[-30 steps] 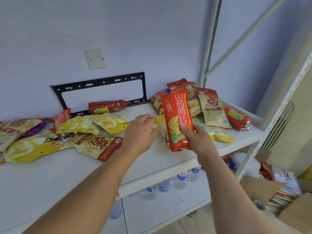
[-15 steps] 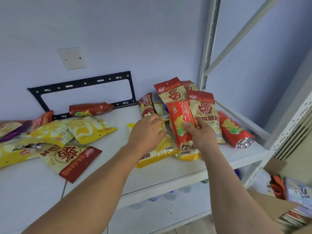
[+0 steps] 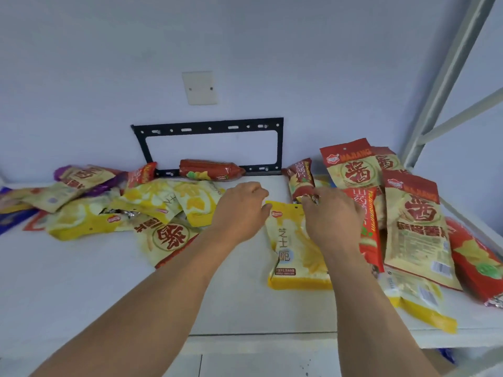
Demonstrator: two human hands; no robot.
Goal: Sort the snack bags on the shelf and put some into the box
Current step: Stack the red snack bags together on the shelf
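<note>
Head view: both hands reach over the white shelf (image 3: 81,281). Left hand (image 3: 239,210) hovers palm-down, fingers loosely curled, holding nothing. Right hand (image 3: 332,216) pinches the foil end of a dark red snack bag (image 3: 300,178) (grip partly hidden) above a yellow snack bag (image 3: 292,257) lying flat between the forearms.

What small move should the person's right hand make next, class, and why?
Probably lift the dark red bag clear of the pile. The right hand already has its fingers curled on that bag's lower crimped end, while the left hand rests beside the yellow bag and holds nothing.
</note>
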